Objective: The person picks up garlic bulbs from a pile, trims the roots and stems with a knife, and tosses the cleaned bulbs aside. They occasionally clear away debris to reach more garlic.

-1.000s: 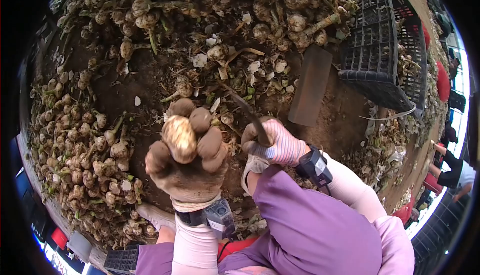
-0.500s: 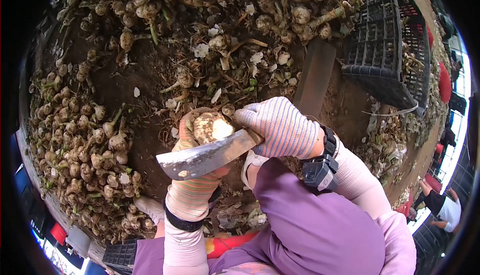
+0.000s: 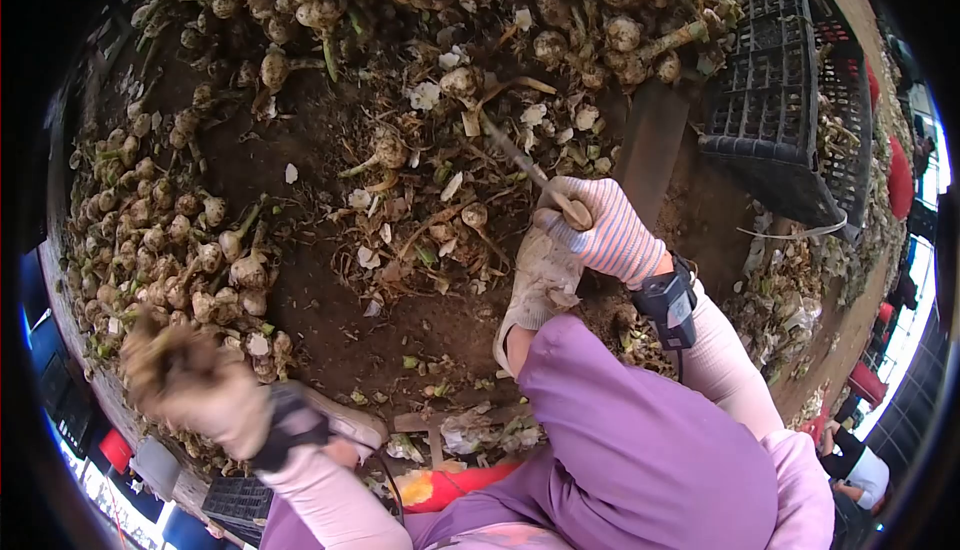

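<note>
My right hand (image 3: 610, 225), in a striped glove, is closed round the handle of a knife (image 3: 518, 158). Its blade, seen nearly edge-on, points up and to the left over the trimmings, above my shoe (image 3: 545, 280). Far to the left, my left hand (image 3: 195, 380) is over the near edge of a pile of garlic bulbs (image 3: 165, 260). Motion smears its gloved fingers, so whether they hold a bulb cannot be made out. A loose garlic bulb with its stem (image 3: 385, 150) lies on the dirt ahead of me.
More untrimmed garlic (image 3: 320, 10) is heaped at the top. A black plastic crate (image 3: 760, 80) stands tilted at the upper right, beside a flat dark board (image 3: 650, 145). Peelings and cut stems (image 3: 430, 220) litter the ground. Another person (image 3: 855, 470) appears at the far right.
My left hand has swung from the middle to the left pile; the pale cut bulb it held is no longer seen there. My right hand moved slightly right, turning the knife blade up and away.
</note>
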The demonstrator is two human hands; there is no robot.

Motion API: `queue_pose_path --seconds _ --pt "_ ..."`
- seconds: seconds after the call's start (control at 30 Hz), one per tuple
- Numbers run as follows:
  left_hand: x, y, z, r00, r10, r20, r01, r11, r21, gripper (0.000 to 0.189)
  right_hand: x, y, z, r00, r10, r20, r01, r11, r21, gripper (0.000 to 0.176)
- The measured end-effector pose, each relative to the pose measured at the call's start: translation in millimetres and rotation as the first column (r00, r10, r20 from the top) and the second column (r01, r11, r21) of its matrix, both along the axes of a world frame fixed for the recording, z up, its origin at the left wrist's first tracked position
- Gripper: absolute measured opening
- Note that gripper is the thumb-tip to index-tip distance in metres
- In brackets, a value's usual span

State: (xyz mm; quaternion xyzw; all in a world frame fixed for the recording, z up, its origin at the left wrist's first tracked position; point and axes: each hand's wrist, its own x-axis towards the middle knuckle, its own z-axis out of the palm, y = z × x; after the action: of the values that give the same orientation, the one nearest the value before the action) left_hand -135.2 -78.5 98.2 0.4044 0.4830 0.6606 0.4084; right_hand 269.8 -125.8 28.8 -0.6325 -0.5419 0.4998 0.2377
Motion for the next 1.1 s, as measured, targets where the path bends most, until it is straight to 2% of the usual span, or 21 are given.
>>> queue_pose_path --seconds 0.03,0.07,0.1,0.13,0.17,0.2,0.23,0.27,0.3,0.33,0.37,0.47,0.53,0.57,0.63,0.7,0.73,0.77,0.83,0.9,1.1 --pt "-70.5 0.9 3.6 0.61 -0.099 0.787 0.115 0.993 0.036 0.063 -0.2 -3.0 -0.4 1.0 -0.002 -0.006 0.001 1.0 -0.011 0.022" --pt "-53.0 9.2 15.5 0.636 0.197 0.746 -0.19 0.977 -0.096 0.062 -1.4 -3.3 1.2 0.999 -0.014 -0.034 0.012 0.999 -0.043 0.022" --pt "-33.8 22.8 25.5 0.57 0.469 0.675 -0.48 0.857 -0.189 0.062 -2.4 0.3 2.1 0.998 -0.026 -0.058 0.022 0.998 -0.06 0.022" --pt "-7.7 30.4 17.6 0.774 0.127 0.62 -0.125 0.991 -0.046 0.057 -4.9 0.9 -2.0 0.997 -0.021 -0.077 0.02 1.0 -0.02 0.022" --pt "28.4 37.9 6.8 0.944 0.236 -0.231 -0.29 0.928 -0.235 0.051 -8.3 2.8 0.7 0.997 -0.018 -0.077 0.016 1.0 -0.016 0.022" --pt "78.9 40.8 5.2 0.988 0.053 -0.148 -0.124 0.838 -0.531 0.047 -13.5 6.1 7.2 0.999 -0.007 -0.053 0.004 0.999 -0.045 0.021" --pt "78.2 48.8 -44.5 0.745 -0.317 -0.587 0.13 0.932 -0.338 0.048 -16.7 7.7 10.4 1.0 0.004 -0.026 -0.006 0.997 -0.076 0.021" --pt "115.6 58.5 -59.6 0.607 -0.484 -0.631 0.194 0.86 -0.472 0.053 -16.9 7.0 8.1 0.998 0.053 0.039 -0.05 0.997 -0.06 0.021" --pt "150.3 60.5 -67.6 0.698 -0.616 -0.366 0.251 0.689 -0.68 0.054 -15.4 5.7 5.2 0.998 0.048 0.045 -0.045 0.997 -0.067 0.021" --pt "149.8 67.3 -130.2 0.429 -0.672 -0.603 0.247 0.73 -0.637 0.061 -13.6 3.2 2.6 0.996 0.071 0.063 -0.067 0.996 -0.061 0.02" --pt "163.7 71.6 -144.4 0.147 -0.647 -0.748 0.148 0.762 -0.63 0.064 -11.4 1.4 1.1 0.993 0.091 0.082 -0.087 0.995 -0.054 0.02" --pt "170.5 68.0 -121.0 0.223 -0.661 -0.716 0.228 0.75 -0.621 0.057 -5.8 0.6 2.5 0.987 0.094 0.129 -0.082 0.992 -0.094 0.02" --pt "160.9 61.0 -109.8 0.605 -0.794 -0.058 0.531 0.457 -0.714 0.062 -5.6 2.4 2.4 0.985 0.1 0.144 -0.087 0.992 -0.092 0.021" --pt "156.5 54.1 -96.8 0.605 -0.794 -0.061 0.527 0.458 -0.716 0.062 -6.1 4.5 2.8 0.975 0.141 0.171 -0.135 0.99 -0.048 0.023" --pt "153.5 33.1 -64.4 0.67 -0.69 0.271 0.654 0.377 -0.656 0.065 -9.5 8.2 8.1 0.963 0.184 0.196 -0.186 0.983 -0.008 0.026" --pt "152.8 13.0 -57.7 0.637 -0.702 0.319 0.749 0.464 -0.473 0.06 -16.3 15.7 19.3 0.902 0.313 0.297 -0.341 0.939 0.046 0.028" --pt "146.5 7.0 -71.2 0.575 -0.54 0.615 0.815 0.449 -0.367 0.059 -19.4 17.2 22.0 0.899 0.323 0.296 -0.36 0.929 0.079 0.026" --pt "141.5 -6.8 -73.2 0.636 -0.719 0.281 0.756 0.507 -0.414 0.06 -22.3 19.3 26.5 0.898 0.326 0.297 -0.362 0.929 0.077 0.026" --pt "150.0 -12.2 -64.7 0.598 -0.623 0.504 0.801 0.48 -0.358 0.062 -27.0 22.9 34.0 0.823 0.432 0.369 -0.471 0.882 0.018 0.027" --pt "156.0 -18.7 -56.6 0.622 -0.64 0.451 0.783 0.486 -0.39 0.069 -28.7 21.9 32.7 0.8 0.461 0.383 -0.506 0.862 0.019 0.027" --pt "164.1 -20.6 -46.1 0.558 -0.83 -0.005 0.731 0.495 -0.47 0.069 -28.7 19.0 32.5 0.852 0.419 0.312 -0.48 0.864 0.152 0.025"
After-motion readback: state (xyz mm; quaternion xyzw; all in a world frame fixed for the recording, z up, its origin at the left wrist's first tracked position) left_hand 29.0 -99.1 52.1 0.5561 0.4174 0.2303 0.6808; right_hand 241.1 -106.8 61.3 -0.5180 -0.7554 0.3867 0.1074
